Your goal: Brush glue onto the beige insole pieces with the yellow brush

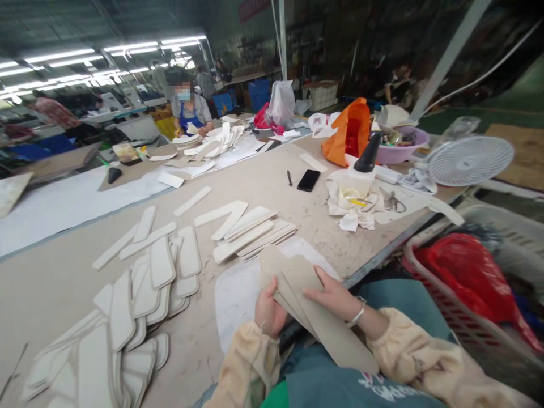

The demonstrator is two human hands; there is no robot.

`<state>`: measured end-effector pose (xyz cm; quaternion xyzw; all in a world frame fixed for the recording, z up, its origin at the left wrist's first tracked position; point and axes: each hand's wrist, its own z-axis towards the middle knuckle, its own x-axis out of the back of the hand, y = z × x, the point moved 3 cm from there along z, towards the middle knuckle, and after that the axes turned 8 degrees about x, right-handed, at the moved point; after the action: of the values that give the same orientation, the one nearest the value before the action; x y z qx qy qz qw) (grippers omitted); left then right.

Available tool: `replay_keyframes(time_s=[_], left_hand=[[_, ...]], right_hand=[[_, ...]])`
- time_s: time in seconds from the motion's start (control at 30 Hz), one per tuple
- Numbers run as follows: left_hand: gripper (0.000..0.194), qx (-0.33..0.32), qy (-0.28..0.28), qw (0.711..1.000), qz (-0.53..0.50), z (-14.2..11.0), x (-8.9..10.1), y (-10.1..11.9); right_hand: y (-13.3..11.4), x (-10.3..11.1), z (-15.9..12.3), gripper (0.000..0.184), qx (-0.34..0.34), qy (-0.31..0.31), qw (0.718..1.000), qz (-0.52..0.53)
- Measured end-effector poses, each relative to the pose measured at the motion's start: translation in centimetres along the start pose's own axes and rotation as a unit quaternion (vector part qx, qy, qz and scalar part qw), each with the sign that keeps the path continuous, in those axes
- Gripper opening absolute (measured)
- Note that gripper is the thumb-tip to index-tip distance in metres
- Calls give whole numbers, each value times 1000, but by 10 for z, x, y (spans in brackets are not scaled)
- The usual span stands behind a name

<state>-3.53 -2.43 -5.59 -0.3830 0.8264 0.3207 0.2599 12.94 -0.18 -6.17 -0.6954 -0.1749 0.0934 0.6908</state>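
Between my two hands are several long grey-beige cardboard pieces with rounded ends, fanned slightly apart over the table's near edge and my lap. My left hand is closed around their left side, thumb on top. Gripping the right side is my right hand, its thumb and fingers on the upper piece. Under their far end lies a white sheet. Just beyond it sits a stack of white strips. To the left spreads a large heap of white rounded strips.
A phone, scissors, an orange bag, a purple basin and a white fan are toward the right. A crate with red plastic stands beside me. Across the table sits a masked co-worker by more pieces.
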Motion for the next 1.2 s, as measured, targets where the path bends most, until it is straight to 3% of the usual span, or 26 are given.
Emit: replay_keyframes(time_s=[0.07, 0.23, 0.3, 0.37, 0.43, 0.53, 0.63, 0.77, 0.87, 0.97, 1.1, 1.2], left_hand=[[39, 4, 6, 1000, -13, -1, 10, 7], [37, -24, 26, 999, -38, 2, 29, 16], [36, -26, 24, 999, -39, 4, 31, 16], [40, -22, 15, 999, -38, 7, 31, 16], [48, -19, -11, 999, -30, 9, 30, 16], [56, 0, -45, 999, -9, 13, 31, 18], [61, 35, -43, 998, 5, 17, 35, 18], [54, 23, -17, 999, 36, 19, 38, 19], [45, -36, 12, 998, 50, 19, 39, 20], [55, -74, 13, 996, 46, 19, 39, 19], [66, -80, 1, 995, 54, 18, 39, 19], [67, -68, -5, 995, 70, 17, 38, 18]], right_hand=[[4, -7, 1, 55, -9, -19, 999, 26], [24, -15, 0, 51, -152, 9, 965, 215], [27, -16, 3, 53, -164, 30, 953, 255], [28, -17, 9, 51, -146, 27, 959, 242], [27, -18, 14, 44, -90, 8, 981, 171], [16, -19, 19, 33, 73, -38, 997, -9], [3, -26, 15, 21, 216, -83, 957, -175], [-5, -32, 10, 13, 287, -89, 913, -277], [0, -30, 12, 13, 277, -72, 916, -281], [6, -22, 19, 16, 246, -62, 941, -225], [12, -7, 35, 29, 110, -19, 988, -105], [11, -2, 54, 36, 43, 17, 997, -57]])
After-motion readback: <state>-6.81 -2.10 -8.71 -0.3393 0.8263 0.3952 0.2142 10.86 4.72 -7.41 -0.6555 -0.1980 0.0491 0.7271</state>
